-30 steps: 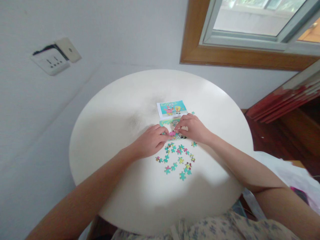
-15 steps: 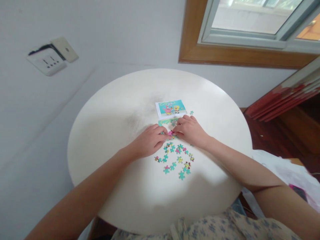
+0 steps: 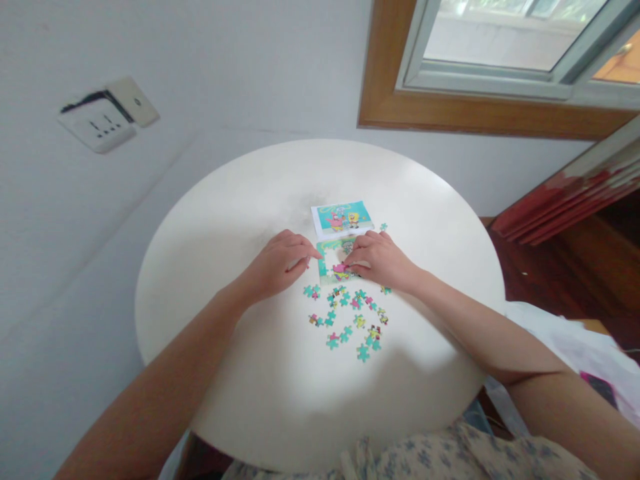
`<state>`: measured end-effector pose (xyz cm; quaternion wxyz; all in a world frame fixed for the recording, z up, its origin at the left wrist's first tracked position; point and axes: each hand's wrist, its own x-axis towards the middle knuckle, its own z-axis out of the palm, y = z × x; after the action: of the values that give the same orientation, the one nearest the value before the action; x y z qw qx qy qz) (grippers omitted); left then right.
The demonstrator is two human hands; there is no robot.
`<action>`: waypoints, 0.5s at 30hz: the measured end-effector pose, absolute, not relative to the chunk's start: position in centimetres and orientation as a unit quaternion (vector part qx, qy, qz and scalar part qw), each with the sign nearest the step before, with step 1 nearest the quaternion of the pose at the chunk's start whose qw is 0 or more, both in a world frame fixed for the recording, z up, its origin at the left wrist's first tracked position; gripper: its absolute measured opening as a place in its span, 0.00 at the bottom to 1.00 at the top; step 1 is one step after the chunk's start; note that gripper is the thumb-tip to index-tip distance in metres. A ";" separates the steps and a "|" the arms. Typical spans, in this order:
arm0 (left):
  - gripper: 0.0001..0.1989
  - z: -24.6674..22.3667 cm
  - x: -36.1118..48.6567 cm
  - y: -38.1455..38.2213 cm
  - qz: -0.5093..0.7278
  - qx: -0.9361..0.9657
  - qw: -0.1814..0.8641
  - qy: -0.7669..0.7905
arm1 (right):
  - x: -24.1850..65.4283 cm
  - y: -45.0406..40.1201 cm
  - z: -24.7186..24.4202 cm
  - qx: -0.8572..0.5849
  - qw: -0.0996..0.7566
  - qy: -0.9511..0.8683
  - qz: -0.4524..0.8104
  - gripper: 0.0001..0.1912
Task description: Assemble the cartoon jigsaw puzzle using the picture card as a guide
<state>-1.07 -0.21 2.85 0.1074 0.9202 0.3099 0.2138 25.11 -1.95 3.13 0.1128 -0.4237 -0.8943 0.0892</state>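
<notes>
Jigsaw puzzle (image 3: 341, 275) | flat, knob-edged gap | left hand (image 3: 283, 265), right hand (image 3: 383, 260): curled fingers, closure unclear

Table (image 3: 225, 200): smooth white top, softly glossy, marked by grey smudges. Picture sheet (image 3: 345, 219): printed paper, slightly glossy. Puzzle pieces (image 3: 363, 352): printed card by appearance. Wall (image 3: 250, 67): matt, painted. Socket plate (image 3: 100, 125): smooth white plastic. Window surround (image 3: 450, 115): varnished wood, grain faintly seen. Curtain (image 3: 550, 207): folded cloth. Garment (image 3: 425, 460): matt printed cloth. Floor (image 3: 530, 267): dark, wood-like, dully polished.
</notes>
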 end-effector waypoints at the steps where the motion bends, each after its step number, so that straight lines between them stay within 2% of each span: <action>1: 0.13 2.8 -1.3 0.0 0.214 0.919 0.105 0.313 | 25.0 -2.0 3.1 -0.423 0.116 -0.895 0.085 0.08; 15: 0.14 2.6 -1.4 0.1 0.197 0.920 0.100 0.324 | 24.4 -2.5 2.8 -0.424 0.116 -0.895 0.075 0.08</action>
<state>-1.44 0.11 2.61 0.0998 0.9198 0.3243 0.1969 24.44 -2.48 2.84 0.1156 -0.4242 -0.8950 0.0751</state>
